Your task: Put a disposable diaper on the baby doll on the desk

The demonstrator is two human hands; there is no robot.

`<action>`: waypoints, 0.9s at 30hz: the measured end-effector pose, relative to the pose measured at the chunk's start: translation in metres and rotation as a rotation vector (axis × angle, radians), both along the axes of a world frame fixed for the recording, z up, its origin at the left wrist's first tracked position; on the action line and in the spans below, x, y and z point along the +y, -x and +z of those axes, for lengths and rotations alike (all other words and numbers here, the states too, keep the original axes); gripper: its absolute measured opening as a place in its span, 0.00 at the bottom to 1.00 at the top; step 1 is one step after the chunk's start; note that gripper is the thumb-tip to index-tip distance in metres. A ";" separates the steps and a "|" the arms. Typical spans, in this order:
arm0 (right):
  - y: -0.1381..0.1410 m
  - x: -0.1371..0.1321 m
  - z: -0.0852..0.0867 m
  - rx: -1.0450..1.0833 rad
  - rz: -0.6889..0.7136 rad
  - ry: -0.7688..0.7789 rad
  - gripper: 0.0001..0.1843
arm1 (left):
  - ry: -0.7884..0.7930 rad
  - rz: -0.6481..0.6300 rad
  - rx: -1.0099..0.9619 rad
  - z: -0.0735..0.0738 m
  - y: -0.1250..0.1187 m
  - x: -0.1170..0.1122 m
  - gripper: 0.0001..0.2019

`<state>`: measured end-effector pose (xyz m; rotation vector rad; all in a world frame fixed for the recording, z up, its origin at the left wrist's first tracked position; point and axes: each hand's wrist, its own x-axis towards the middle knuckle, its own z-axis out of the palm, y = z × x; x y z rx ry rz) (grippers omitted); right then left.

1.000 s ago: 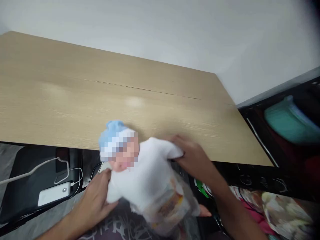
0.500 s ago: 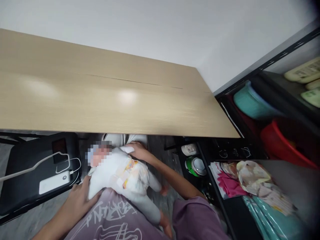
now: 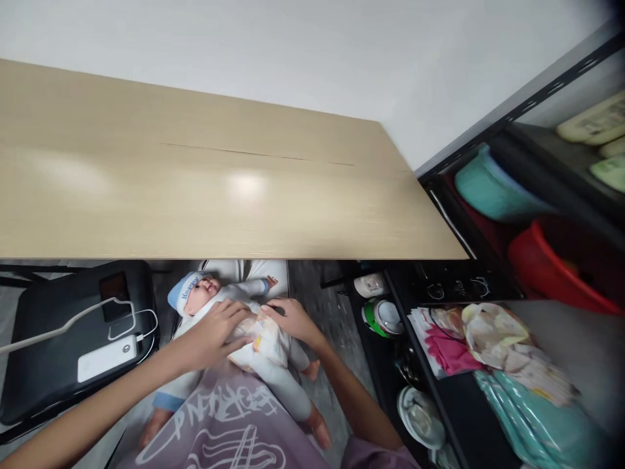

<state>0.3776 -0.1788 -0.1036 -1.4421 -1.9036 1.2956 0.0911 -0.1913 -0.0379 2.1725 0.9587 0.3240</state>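
Note:
A baby doll (image 3: 205,306) in a white suit and blue-and-white cap lies on its back across the lap. Around its hips is a printed diaper (image 3: 266,348). My left hand (image 3: 219,332) rests over the doll's belly, its fingers and thumb closing on the diaper's waist. From the other side, my right hand (image 3: 295,320) grips the diaper's upper edge between thumb and fingers. Both hands partly cover the waistband, so its fastening is hard to make out.
A wooden tabletop (image 3: 234,208) overhangs just beyond the doll. On the left, a black seat (image 3: 43,326) carries a white power bank (image 3: 106,358) with a cable. At right, a black shelf holds a teal basin (image 3: 495,189), a red basin (image 3: 556,267) and folded cloths (image 3: 498,339).
My left hand has moved from the doll's near shoulder to its waist. My right hand has left the doll's far arm for the diaper. The doll's arms now show spread out.

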 end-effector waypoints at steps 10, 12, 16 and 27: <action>-0.012 0.034 -0.072 -0.060 -0.082 -0.001 0.19 | -0.040 -0.009 -0.027 -0.019 -0.024 0.018 0.11; -0.010 0.035 -0.063 -0.042 -0.061 -0.034 0.17 | -0.024 0.000 -0.038 -0.002 -0.018 0.014 0.11; 0.010 0.024 -0.022 0.146 0.196 -0.157 0.20 | 0.192 -0.177 -0.042 0.031 0.008 0.002 0.06; -0.069 -0.039 0.029 0.035 0.194 0.214 0.31 | 0.052 -0.283 0.018 0.009 -0.048 0.028 0.14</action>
